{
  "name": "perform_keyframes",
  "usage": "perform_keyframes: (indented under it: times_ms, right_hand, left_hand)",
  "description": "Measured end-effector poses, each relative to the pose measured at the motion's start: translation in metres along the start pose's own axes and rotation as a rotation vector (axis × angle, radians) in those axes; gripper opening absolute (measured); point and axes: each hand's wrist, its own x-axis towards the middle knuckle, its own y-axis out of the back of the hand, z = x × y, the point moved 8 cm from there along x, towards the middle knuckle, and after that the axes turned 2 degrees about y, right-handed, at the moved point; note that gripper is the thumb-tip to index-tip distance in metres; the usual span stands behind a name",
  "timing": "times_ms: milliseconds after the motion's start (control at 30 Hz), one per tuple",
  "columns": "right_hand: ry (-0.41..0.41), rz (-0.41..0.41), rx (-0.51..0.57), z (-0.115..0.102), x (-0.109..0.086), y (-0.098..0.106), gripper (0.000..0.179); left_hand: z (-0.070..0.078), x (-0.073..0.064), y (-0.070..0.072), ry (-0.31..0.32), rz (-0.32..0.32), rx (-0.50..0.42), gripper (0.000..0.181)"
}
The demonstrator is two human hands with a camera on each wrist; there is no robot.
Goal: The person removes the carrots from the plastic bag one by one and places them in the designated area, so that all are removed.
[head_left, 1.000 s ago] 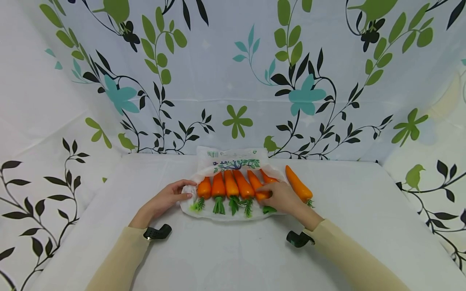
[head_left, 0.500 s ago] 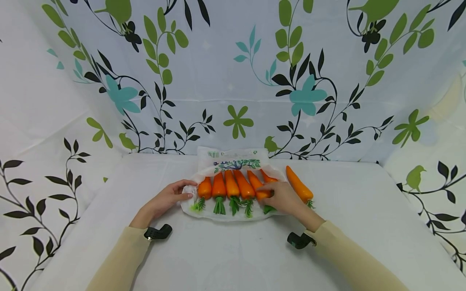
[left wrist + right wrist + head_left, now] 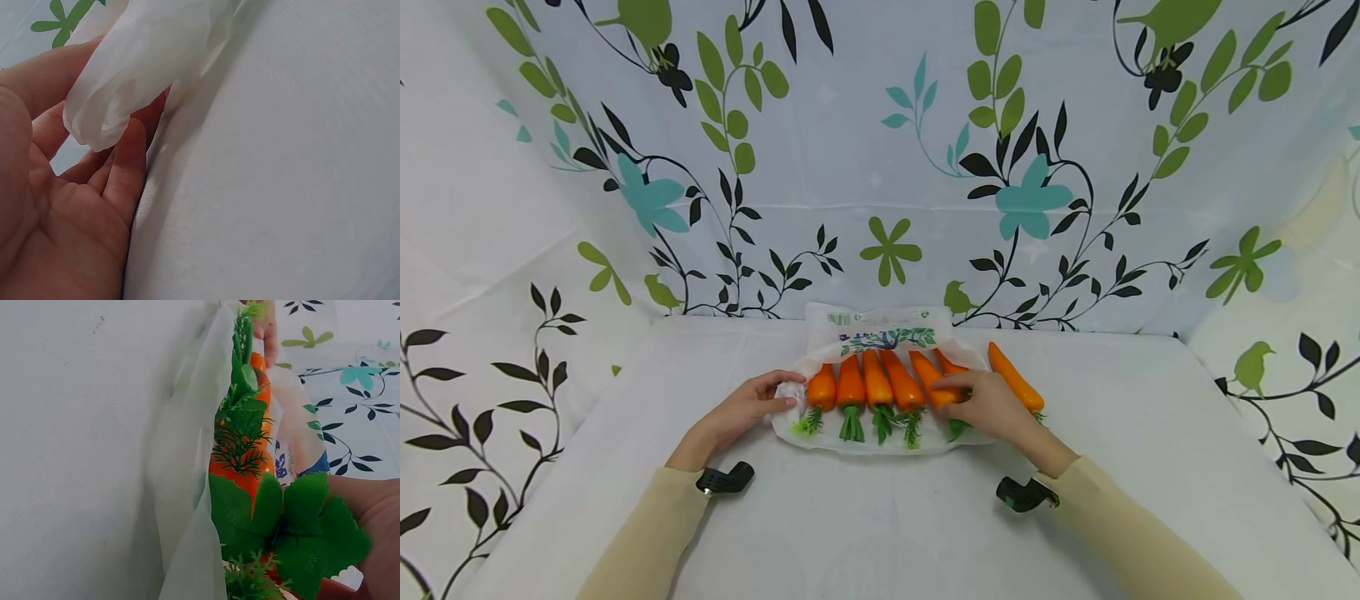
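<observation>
Several orange carrots with green tops lie side by side in a white plastic bag (image 3: 880,320) with a printed tree, its near side spread open. My left hand (image 3: 737,417) holds the bag's crumpled left edge; in the left wrist view the thumb is over the plastic (image 3: 150,56) and fingers are behind it. Toward the bag's right side, my right hand (image 3: 992,408) grips a carrot (image 3: 927,373) near its leafy end. Broad green leaves (image 3: 306,531) cover much of that grip in the right wrist view. Another carrot (image 3: 952,363) is partly hidden behind this hand.
One more carrot (image 3: 1015,379) lies on the table just right of the bag, its leafy end close to my right wrist. A white cloth covers the table (image 3: 880,533). Behind it hangs a leaf-patterned curtain (image 3: 820,167).
My right hand has shifted slightly to the right, and the leafy end of the carrot it grips has moved a little right with it. The left hand and bag stay put.
</observation>
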Motion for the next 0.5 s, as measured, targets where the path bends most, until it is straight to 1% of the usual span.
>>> perform_keyframes:
  times_ms: [133,333,500]
  right_hand:
    - [-0.001,-0.005,0.019,0.0,-0.001,0.002,0.033]
    - [0.028,-0.003,0.038,-0.001,-0.004,0.006,0.033]
    - [0.05,0.005,0.058,0.0,-0.006,0.011,0.033]
  left_hand:
    - [0.001,-0.001,0.0,-0.005,-0.001,0.001,0.046]
    - [0.001,-0.001,0.0,-0.009,-0.003,-0.018,0.046]
    - [0.002,0.0,-0.001,-0.017,-0.005,-0.009,0.045]
